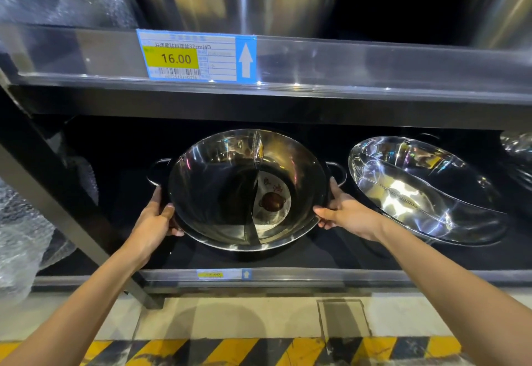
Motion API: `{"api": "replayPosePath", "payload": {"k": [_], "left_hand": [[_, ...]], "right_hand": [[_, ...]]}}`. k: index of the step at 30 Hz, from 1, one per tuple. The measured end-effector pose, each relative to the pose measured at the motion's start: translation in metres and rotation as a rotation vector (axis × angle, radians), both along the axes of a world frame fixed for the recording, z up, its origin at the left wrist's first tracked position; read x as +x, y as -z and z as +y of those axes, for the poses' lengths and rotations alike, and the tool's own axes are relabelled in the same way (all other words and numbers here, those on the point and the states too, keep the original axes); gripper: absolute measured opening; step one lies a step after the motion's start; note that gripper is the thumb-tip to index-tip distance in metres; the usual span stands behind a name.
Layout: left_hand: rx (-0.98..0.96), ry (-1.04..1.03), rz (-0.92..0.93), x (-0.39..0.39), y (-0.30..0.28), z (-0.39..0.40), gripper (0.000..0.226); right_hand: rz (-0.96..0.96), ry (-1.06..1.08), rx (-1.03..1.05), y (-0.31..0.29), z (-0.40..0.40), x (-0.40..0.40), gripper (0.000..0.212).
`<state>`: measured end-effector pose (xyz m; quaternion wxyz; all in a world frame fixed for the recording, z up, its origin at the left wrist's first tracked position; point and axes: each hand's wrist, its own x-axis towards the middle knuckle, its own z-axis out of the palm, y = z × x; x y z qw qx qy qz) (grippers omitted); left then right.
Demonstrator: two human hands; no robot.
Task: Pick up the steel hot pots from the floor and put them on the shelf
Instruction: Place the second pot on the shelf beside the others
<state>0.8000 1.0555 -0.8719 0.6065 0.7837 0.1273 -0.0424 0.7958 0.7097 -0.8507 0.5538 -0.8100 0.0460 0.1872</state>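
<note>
Gripped between both hands: divided steel hot pot point(230, 190), tipped up on the lower shelf point(316, 275), open mouth facing outward, divider running top to bottom. Left hand point(155, 221) and right hand point(345, 213) clamped on opposite rims, just below the side handles. Beyond the right hand, second hot pot point(426, 190), leaning likewise.

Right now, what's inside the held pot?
The pot has a curved divider and a round label on the right half's base. The left half looks bare but dark.
</note>
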Motion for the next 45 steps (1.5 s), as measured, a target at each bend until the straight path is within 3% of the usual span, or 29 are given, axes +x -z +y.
{"api": "replayPosePath", "payload": {"k": [8, 12, 14, 17, 19, 23, 27, 31, 36, 40, 45], "left_hand": [[0.081, -0.042, 0.002, 0.002, 0.003, 0.006, 0.053], [0.739, -0.150, -0.074, -0.008, -0.016, -0.009, 0.046], [0.962, -0.139, -0.291, -0.016, -0.037, -0.048, 0.046], [0.849, 0.220, -0.441, -0.039, -0.063, -0.150, 0.031], [0.711, 0.430, -0.432, -0.053, -0.063, -0.219, 0.027], [0.442, 0.455, -0.253, -0.091, -0.049, -0.331, 0.048], [0.151, 0.396, 0.037, -0.147, -0.035, -0.413, 0.065], [-0.006, 0.292, 0.120, -0.146, -0.029, -0.451, 0.070], [0.078, 0.126, 0.061, -0.117, -0.019, -0.455, 0.071], [0.147, 0.100, -0.016, -0.098, -0.011, -0.442, 0.070], [0.170, 0.088, -0.045, -0.099, -0.008, -0.444, 0.071]], "right_hand": [[-0.016, 0.016, 0.006, 0.004, 0.009, 0.010, 0.089], [-0.123, 0.062, -0.173, 0.001, -0.003, -0.006, 0.067], [-0.324, 0.224, -0.325, -0.009, -0.040, -0.023, 0.041], [-0.542, 0.557, -0.819, -0.019, -0.137, -0.051, 0.046], [-0.405, 0.745, -1.040, -0.014, -0.199, -0.066, 0.053], [-0.031, 0.816, -0.797, 0.005, -0.261, -0.067, 0.059], [-0.052, 0.770, -0.671, 0.015, -0.281, -0.060, 0.047], [-0.125, 0.770, -0.613, 0.018, -0.286, -0.062, 0.037], [-0.220, 0.868, -0.539, 0.032, -0.273, -0.079, 0.031], [-0.193, 1.019, -0.382, 0.041, -0.262, -0.085, 0.043], [-0.167, 1.006, -0.270, 0.034, -0.278, -0.082, 0.053]]}}
